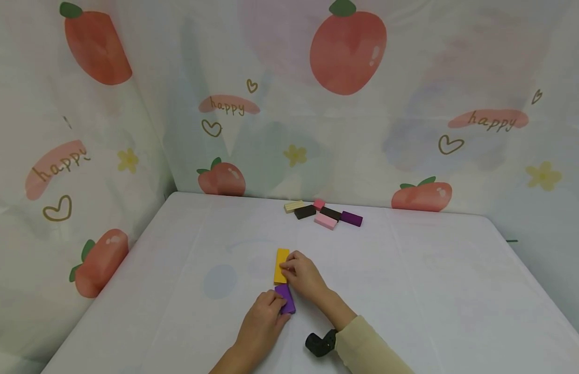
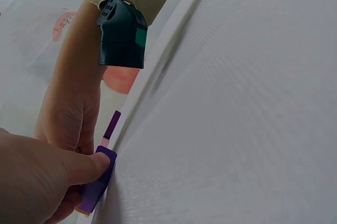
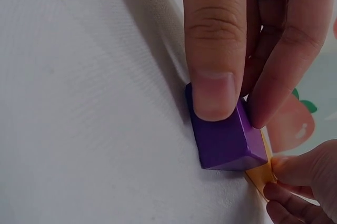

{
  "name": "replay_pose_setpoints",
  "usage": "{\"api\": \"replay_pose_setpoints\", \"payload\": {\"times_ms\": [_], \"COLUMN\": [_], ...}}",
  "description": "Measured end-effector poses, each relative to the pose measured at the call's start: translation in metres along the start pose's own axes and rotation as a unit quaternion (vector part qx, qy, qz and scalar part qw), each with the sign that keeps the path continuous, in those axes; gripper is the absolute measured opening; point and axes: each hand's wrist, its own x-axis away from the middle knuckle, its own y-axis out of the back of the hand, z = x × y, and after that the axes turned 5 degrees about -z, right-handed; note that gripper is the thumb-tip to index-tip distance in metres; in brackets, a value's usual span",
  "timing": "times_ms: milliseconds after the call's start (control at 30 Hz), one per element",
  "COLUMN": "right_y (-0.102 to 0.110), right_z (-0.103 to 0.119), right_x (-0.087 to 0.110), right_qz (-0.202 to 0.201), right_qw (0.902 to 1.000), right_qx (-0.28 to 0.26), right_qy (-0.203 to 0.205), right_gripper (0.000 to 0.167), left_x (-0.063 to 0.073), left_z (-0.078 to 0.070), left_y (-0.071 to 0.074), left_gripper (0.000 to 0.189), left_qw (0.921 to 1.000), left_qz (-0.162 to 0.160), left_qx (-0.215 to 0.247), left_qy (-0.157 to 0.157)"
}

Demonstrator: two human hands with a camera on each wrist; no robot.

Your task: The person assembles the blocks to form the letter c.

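A yellow block (image 1: 281, 259) and a purple block (image 1: 287, 299) lie end to end on the white table, the yellow one farther away. My left hand (image 1: 261, 322) holds the purple block, with its thumb (image 2: 97, 165) laid on the block in the left wrist view. Just beyond, my right hand (image 1: 305, 277) pinches the right side of the yellow block between thumb and fingers. From the right wrist, the purple block (image 3: 224, 142) shows large under the left thumb, and part of the yellow block (image 3: 260, 175) appears behind it at my right fingertips.
Toward the back edge of the white table (image 1: 434, 291) lies a loose group of blocks: cream (image 1: 294, 206), dark brown (image 1: 305, 212), red-pink (image 1: 319, 204), light pink (image 1: 325, 221) and dark purple (image 1: 352, 218). A black wrist device (image 1: 320, 344) sits by my right sleeve. Printed cloth hangs behind.
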Motion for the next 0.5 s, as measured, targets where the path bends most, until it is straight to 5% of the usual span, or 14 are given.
{"api": "replay_pose_setpoints", "payload": {"times_ms": [300, 500], "right_y": [0.0003, 0.0020], "right_z": [0.0018, 0.0012], "right_x": [-0.0005, 0.0012], "right_qz": [-0.007, -0.015], "right_qw": [0.9995, 0.9994], "right_qx": [0.027, 0.031], "right_qy": [0.015, 0.001], "right_gripper": [0.016, 0.016], "left_x": [-0.0006, -0.0060], "left_z": [0.0036, 0.0078], "left_y": [-0.0035, -0.0009], "left_gripper": [0.024, 0.033], "left_qw": [0.9971, 0.9970], "left_qz": [-0.068, -0.071], "left_qx": [0.011, 0.025], "left_qy": [-0.033, 0.016]}}
